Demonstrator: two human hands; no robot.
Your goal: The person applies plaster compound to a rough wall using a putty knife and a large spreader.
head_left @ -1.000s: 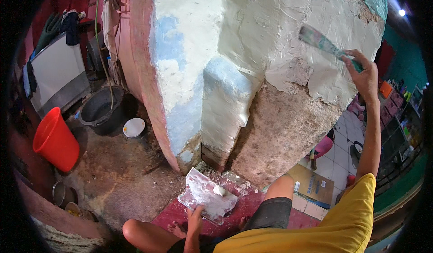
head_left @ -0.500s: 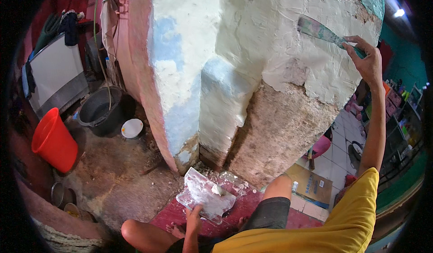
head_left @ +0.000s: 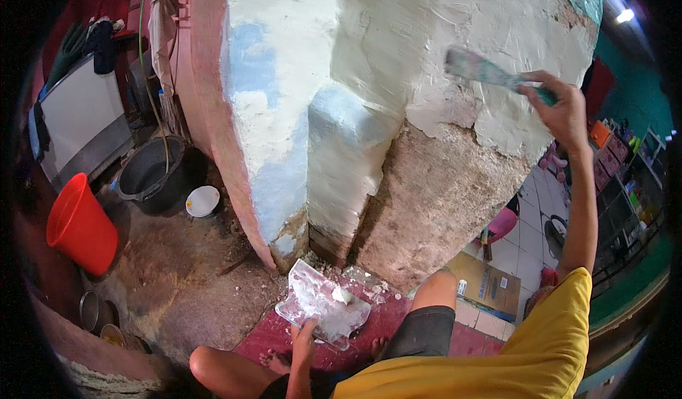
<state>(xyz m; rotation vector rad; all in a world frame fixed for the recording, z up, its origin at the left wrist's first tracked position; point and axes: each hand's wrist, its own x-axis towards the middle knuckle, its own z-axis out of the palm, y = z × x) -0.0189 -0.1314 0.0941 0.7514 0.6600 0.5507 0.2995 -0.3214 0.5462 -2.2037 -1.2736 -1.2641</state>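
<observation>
Putty knife (head_left: 483, 69) and my right hand (head_left: 566, 113) sit lower on the wall (head_left: 383, 33) than in the earlier frame. Left to right: red bucket (head_left: 82, 221), black tub (head_left: 149, 196), white dish (head_left: 203, 201) on floor (head_left: 170, 278). My left hand (head_left: 303, 336) is closed on the near edge of a paste-smeared board (head_left: 312, 292), white lump (head_left: 342, 295) on top, above red flooring (head_left: 256, 333). Cardboard (head_left: 490, 283) near my knee (head_left: 435, 290). Right hand: fingers closed round knife handle, blade pointing left; can't tell if it touches the wall.
</observation>
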